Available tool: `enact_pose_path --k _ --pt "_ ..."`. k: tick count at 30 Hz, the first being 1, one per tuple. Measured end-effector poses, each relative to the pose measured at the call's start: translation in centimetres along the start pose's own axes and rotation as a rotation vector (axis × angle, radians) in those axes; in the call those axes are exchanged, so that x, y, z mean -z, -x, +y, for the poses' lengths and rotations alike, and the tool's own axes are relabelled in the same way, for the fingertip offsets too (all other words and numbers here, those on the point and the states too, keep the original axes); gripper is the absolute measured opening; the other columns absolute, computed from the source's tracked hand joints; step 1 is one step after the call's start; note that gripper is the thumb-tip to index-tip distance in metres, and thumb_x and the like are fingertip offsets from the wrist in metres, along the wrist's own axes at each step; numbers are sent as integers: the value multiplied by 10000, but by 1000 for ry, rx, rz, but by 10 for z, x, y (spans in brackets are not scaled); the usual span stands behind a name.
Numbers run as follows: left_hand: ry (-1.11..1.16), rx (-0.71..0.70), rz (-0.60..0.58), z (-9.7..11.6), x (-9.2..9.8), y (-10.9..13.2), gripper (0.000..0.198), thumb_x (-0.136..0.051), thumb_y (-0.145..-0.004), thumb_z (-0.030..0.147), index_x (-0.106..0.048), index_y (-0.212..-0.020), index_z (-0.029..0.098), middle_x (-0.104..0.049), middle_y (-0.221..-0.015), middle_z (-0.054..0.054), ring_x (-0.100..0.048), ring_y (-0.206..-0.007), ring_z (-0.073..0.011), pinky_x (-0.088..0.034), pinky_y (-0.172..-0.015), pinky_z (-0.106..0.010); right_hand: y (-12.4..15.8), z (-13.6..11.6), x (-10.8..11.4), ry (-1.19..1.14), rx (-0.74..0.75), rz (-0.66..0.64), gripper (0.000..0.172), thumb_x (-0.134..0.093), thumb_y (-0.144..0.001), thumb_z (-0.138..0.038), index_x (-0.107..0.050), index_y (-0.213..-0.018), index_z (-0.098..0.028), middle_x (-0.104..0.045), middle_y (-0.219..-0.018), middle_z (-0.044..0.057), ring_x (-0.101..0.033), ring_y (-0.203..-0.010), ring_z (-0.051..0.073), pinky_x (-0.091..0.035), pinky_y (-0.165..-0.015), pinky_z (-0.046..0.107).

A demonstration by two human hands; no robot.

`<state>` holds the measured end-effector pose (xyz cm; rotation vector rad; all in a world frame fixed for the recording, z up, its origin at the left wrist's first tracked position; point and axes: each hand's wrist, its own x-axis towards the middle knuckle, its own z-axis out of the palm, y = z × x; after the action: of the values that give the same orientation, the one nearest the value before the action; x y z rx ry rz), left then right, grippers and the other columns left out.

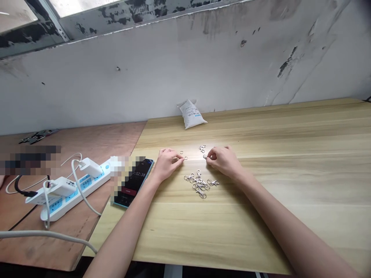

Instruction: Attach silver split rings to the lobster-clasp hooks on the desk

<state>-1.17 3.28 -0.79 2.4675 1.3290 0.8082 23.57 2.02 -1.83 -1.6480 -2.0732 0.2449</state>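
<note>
My left hand (168, 164) is closed in a pinch, its thumb and forefinger at the edge of a small metal ring (186, 158). A second metal ring (181, 152) lies on the table just beyond those fingertips. My right hand (223, 160) pinches a small shiny metal piece (205, 156), mostly covered by the fingers, so its kind does not show. Between and nearer than the hands lies a loose pile of silver lobster clasps with rings (199, 183). A few more clasps (202, 148) sit farther back, left of my right hand.
A white printed packet (192, 114) stands near the wall. Beside my left forearm lies a phone (135, 181) showing a timer. Farther left, a white power strip (78, 191) with chargers and cables rests on a reddish-brown board (78, 231).
</note>
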Motion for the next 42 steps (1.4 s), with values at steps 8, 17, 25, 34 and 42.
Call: enact_pose_path --k 8,17,25,34,42 --pt "266 158 9 11 -2 -1 113 -699 -792 307 -730 -856 221 -718 -899 -53 -624 -944 -232 -448 -908 -411 7 -9 11 -126 -40 -185 86 -615 -698 -235 -619 -615 -215 -686 -625 -13 -592 -612 165 -365 -805 338" --pt "362 170 0 10 -3 0 108 -697 -803 252 -756 -880 205 -714 -921 -87 -641 -960 -217 -545 -872 -381 9 -11 8 -42 9 -113 160 -583 -751 -265 -558 -608 -198 -632 -582 -25 -522 -550 132 -335 -824 333" --pt "400 184 12 16 -3 0 71 -702 -777 237 -718 -818 183 -725 -827 -54 -666 -910 -200 -601 -787 -330 11 -20 7 56 35 -106 81 -564 -762 -231 -564 -689 -195 -654 -612 -16 -519 -554 136 -321 -796 316" --pt "448 197 -18 12 -8 0 118 -703 -780 284 -689 -815 172 -718 -854 -49 -695 -810 -180 -593 -799 -336 11 -19 3 141 125 -33 164 -507 -838 -229 -573 -694 -189 -674 -682 1 -493 -541 125 -307 -747 311" --pt "227 114 7 15 -3 -1 67 -681 -808 276 -700 -796 212 -729 -891 -25 -631 -936 -223 -452 -943 -430 9 -16 -6 -50 147 37 121 -556 -801 -145 -654 -777 -212 -688 -728 -12 -564 -619 132 -328 -729 290"
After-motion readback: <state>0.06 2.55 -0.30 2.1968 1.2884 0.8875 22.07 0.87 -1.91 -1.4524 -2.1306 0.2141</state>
